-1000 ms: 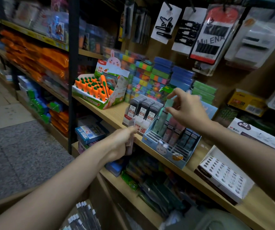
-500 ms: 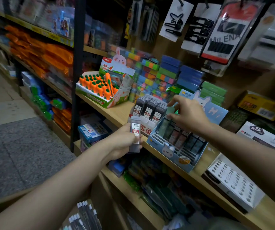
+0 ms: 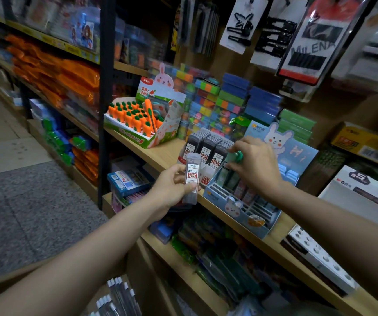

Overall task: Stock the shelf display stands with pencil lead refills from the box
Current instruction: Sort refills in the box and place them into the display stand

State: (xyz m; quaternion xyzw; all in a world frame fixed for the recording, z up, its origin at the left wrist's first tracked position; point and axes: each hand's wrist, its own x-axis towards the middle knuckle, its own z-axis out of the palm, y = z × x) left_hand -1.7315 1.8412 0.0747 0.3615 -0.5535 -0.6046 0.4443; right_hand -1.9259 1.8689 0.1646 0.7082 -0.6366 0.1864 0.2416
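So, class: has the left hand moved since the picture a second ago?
Yes. The left hand has risen, lifting its lead refill case from below the shelf edge to in front of the refill stand.

The right hand [image 3: 257, 165] covers most of a green-capped item [image 3: 234, 156], so its body cannot be told. The lead refills [image 3: 117, 297] in the box are cut by the bottom edge. The goods on the lower shelf [image 3: 217, 252] are dark and blurred. The small print on the held refill case [image 3: 192, 177] is unreadable.
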